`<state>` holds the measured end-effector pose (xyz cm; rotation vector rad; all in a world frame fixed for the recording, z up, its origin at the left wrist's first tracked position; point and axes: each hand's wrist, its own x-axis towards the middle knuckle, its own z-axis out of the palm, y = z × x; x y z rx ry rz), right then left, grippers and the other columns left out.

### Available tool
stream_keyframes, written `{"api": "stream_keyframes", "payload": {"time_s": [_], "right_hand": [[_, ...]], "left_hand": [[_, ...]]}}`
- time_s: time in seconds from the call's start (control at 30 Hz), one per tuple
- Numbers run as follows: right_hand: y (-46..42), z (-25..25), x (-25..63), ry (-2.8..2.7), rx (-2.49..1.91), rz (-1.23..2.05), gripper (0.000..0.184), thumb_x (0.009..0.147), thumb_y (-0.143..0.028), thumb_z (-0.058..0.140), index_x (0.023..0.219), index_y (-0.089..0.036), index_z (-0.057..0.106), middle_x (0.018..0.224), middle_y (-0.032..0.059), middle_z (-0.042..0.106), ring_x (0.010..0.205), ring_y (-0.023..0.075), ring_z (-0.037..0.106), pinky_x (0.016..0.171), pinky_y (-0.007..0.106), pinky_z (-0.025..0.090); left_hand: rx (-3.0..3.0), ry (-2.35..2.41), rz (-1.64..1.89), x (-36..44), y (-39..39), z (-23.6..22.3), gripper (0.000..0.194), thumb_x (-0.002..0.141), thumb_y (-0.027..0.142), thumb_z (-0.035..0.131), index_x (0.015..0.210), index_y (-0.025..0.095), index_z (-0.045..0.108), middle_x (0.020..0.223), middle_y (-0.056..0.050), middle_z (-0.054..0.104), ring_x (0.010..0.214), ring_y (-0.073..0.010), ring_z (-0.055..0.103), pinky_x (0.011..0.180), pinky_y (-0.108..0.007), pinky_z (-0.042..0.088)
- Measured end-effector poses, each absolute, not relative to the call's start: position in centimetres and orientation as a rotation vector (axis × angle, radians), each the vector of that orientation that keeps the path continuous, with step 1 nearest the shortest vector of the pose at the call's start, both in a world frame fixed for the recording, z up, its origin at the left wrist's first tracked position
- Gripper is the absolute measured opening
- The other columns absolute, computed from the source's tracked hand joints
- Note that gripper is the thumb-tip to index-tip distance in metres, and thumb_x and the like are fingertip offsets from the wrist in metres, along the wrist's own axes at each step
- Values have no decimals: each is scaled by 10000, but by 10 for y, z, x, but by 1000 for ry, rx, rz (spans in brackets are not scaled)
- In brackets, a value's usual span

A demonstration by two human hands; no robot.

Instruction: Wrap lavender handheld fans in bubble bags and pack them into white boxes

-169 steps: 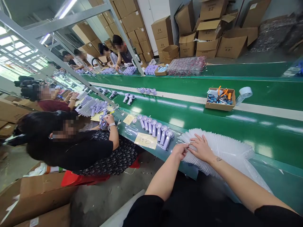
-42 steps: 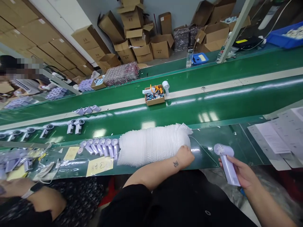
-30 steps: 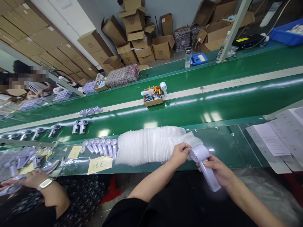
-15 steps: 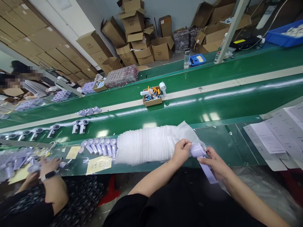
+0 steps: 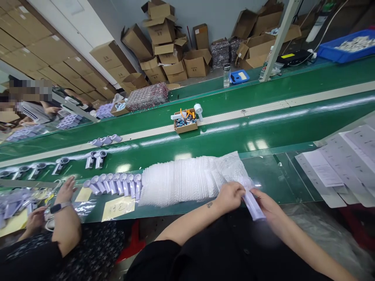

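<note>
My right hand (image 5: 268, 203) grips the handle of a lilac hand-held fan (image 5: 252, 203); the fan's head is inside a bubble-wrap bag (image 5: 232, 168). My left hand (image 5: 230, 196) is closed on the mouth of that bag, at the right end of a fanned-out row of bubble-wrap bags (image 5: 178, 180) lying on the green bench (image 5: 272, 171). Left of the bags, several more lilac fans (image 5: 113, 183) lie side by side beside a yellow paper label (image 5: 118, 207).
A co-worker's hands (image 5: 63, 193) work at the left over more fans. On the green conveyor (image 5: 263, 132) lie loose fans (image 5: 95, 158) and a small cardboard box of tools (image 5: 184, 119). Paper sheets (image 5: 342, 164) lie at the right. Cardboard boxes (image 5: 164, 43) are stacked behind.
The fan's head has gone deeper into the bag and my hands have dropped slightly toward me. The co-worker's left hand has lifted onto the bench.
</note>
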<state>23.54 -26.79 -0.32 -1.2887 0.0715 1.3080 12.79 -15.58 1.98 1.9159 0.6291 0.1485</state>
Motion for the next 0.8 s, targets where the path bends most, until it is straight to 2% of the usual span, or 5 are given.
{"api": "stream_keyframes", "payload": {"time_s": [0.2,0.43,0.57,0.67,0.8], "right_hand": [[-306,42,256,-129,-1647,1215,290,661,-455,712,683,-206,566,605,-32,560,494,108,468,428,210,369],[-339,108,295,-471,-1863,949,256,644,-424,712,565,-212,593,1132,91,580,1082,301,513,697,309,522],[-334,114,298,-382,-1649,1014,209,758,-421,629,831,-226,645,1205,78,566,1001,261,563,749,354,522],[-318,101,293,-348,-1392,1068,200,800,-399,596,861,-211,621,1090,62,616,883,208,593,724,342,524],[-316,53,317,-140,-1354,886,251,687,-354,725,824,-199,581,938,22,636,759,154,603,648,298,543]], "left_hand": [[1158,899,-34,148,-154,48,133,674,244,621,629,141,550,459,56,434,388,-58,356,391,-199,281],[1083,665,-135,155,-159,110,338,595,424,725,641,126,570,517,35,463,392,-49,355,373,-197,280],[1551,415,91,157,-141,131,666,605,532,730,1145,179,563,947,-72,593,789,-174,565,677,-286,471],[1932,114,66,168,-139,116,1077,428,481,841,1370,271,363,1239,-103,481,1120,-285,464,903,-375,422],[2109,257,182,185,-148,72,341,762,361,630,1080,237,616,948,-51,572,874,-189,545,816,-320,441]]}}
